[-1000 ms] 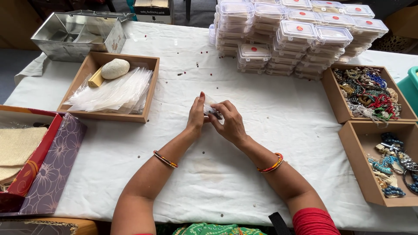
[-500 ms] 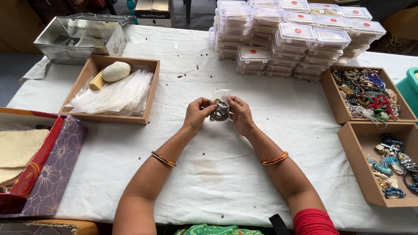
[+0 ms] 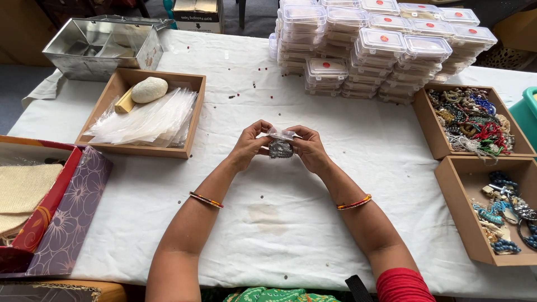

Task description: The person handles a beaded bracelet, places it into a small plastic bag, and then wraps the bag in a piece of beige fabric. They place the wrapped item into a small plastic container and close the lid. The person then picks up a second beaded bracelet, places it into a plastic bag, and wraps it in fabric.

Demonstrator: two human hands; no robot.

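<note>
Both hands, left hand and right hand, pinch a small clear bag of dark beads above the white tablecloth; keeping its mouth upright seems wise.

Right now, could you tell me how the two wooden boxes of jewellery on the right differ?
The far jewellery box is heaped full with a mixed tangle of red, blue, green and brown beads; the near jewellery box is sparser, mostly blue and silver pieces, with bare floor showing. The far one sits beside the stacked clear containers; the near one sits at the table's front edge. Both are open, shallow, brown boxes.
</note>
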